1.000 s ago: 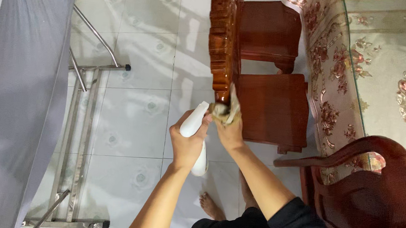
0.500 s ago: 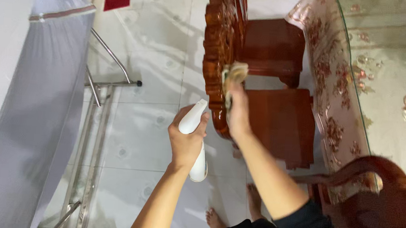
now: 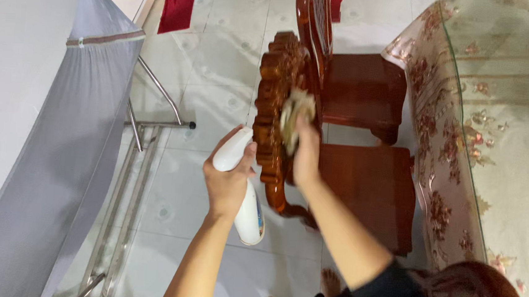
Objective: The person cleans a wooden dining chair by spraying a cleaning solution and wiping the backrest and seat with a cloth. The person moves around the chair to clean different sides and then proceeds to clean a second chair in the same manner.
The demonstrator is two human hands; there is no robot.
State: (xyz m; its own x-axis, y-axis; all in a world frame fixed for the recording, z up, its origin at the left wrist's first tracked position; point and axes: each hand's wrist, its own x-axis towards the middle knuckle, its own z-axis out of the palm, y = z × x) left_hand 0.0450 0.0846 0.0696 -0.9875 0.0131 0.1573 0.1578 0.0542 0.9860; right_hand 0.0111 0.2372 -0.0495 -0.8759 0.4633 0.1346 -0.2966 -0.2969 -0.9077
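My left hand (image 3: 228,180) grips a white spray bottle (image 3: 243,193), its head pointing up toward the carved back of a red-brown wooden chair (image 3: 277,106). My right hand (image 3: 306,151) presses a crumpled beige cloth (image 3: 294,116) against the top of that carved chair back. The chair's seat (image 3: 370,193) lies to the right of my right forearm.
A second matching chair (image 3: 361,96) stands just beyond. A table with a floral cloth under glass (image 3: 496,121) fills the right side. A grey fabric panel on a metal frame (image 3: 86,130) stands at the left. White floor tiles and a red mat (image 3: 176,12) lie beyond.
My right hand with the cloth has moved up along the carved chair back toward its top. My left hand keeps the bottle beside the chair, and the camera has tilted forward.
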